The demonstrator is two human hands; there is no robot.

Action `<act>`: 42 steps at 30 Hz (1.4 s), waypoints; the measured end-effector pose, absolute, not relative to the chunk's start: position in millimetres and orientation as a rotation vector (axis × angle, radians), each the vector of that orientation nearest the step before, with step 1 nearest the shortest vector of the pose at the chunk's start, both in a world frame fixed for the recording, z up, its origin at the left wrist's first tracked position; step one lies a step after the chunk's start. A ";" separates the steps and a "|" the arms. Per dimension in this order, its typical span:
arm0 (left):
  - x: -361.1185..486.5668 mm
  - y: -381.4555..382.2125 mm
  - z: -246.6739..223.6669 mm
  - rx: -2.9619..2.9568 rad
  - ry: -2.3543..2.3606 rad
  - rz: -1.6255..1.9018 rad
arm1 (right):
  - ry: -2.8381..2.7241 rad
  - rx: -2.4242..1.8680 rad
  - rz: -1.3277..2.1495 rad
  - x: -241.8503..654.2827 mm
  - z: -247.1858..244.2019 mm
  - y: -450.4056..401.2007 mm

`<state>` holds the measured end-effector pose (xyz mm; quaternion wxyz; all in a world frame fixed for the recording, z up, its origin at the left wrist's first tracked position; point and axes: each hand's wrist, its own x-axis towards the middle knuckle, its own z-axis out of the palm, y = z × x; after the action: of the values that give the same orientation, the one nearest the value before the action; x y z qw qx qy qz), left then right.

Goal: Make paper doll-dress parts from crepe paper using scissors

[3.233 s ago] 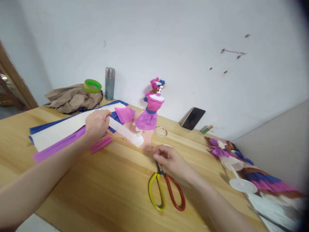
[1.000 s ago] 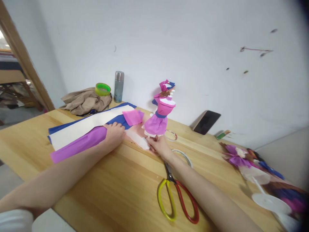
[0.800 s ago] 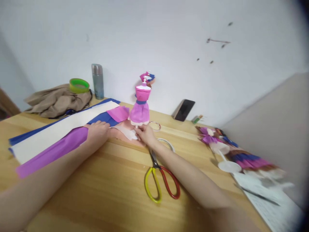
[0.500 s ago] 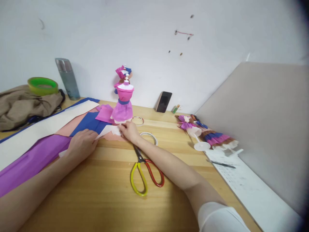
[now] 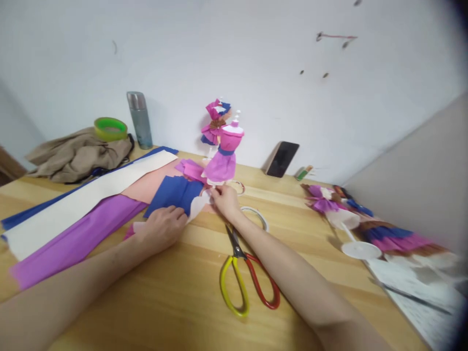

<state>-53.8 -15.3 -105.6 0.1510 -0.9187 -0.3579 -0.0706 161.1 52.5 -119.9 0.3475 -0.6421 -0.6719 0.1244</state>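
Note:
A strip of white crepe paper (image 5: pixel 198 205) stretches between my two hands. My left hand (image 5: pixel 164 226) lies low over its left part with curled fingers closed on it; another pale bit shows at the wrist side. My right hand (image 5: pixel 224 200) pinches the strip's other end, just in front of a small dress form (image 5: pixel 227 153) in a pink and purple paper dress with a blue waistband. The form's base is hidden behind the fingers. Under my right forearm lie open scissors (image 5: pixel 237 251) with one yellow and one red handle. A blue paper piece (image 5: pixel 175 192) sits beside my left hand.
Long white (image 5: pixel 98 187) and purple paper (image 5: pixel 84 234) lie left. A tape roll (image 5: pixel 258 214) is beside my right wrist. Behind stand a flask (image 5: pixel 141 122), another dressed form (image 5: pixel 215 122) and a phone (image 5: pixel 282 159). Right are a lying dressed form (image 5: pixel 329 204) and a pen (image 5: pixel 417 297).
The view has turned left, so everything sits farther right in the picture. Both hands stay on the white crepe paper, which looks more crumpled near my right fingers.

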 end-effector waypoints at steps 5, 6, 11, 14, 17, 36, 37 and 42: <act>-47.1 -31.7 -105.1 -2.705 -0.887 -0.173 | -1.709 -1.692 0.261 168.7 -122.3 56.6; -46.1 -33.5 -104.8 -2.719 -0.866 -0.157 | -1.705 -1.696 0.261 169.9 -123.0 56.8; -43.0 -38.0 -101.0 -2.757 -0.815 -0.074 | -1.723 -1.683 0.295 172.0 -127.7 55.5; -44.2 -37.9 -99.2 -2.733 -0.938 -0.046 | -1.745 -1.677 0.316 171.4 -130.4 54.5; -46.5 -39.1 -95.4 -2.731 -1.111 -0.059 | -1.779 -1.671 0.357 170.6 -131.4 53.1; -131.8 31.9 -74.3 -2.096 -2.065 -0.291 | -2.380 -1.537 0.552 157.1 -79.5 -3.4; -133.5 32.8 -76.7 -2.101 -2.070 -0.290 | -2.452 -1.480 0.526 153.3 -78.7 -8.4; -125.7 32.4 -79.2 -2.219 -1.992 -0.410 | -2.771 -1.122 0.099 131.1 -77.4 -30.0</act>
<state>-125.7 32.4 -79.2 0.0656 -0.7357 -0.6603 -0.1360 131.1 -30.0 -77.4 0.0752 -0.3740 -0.9238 0.0329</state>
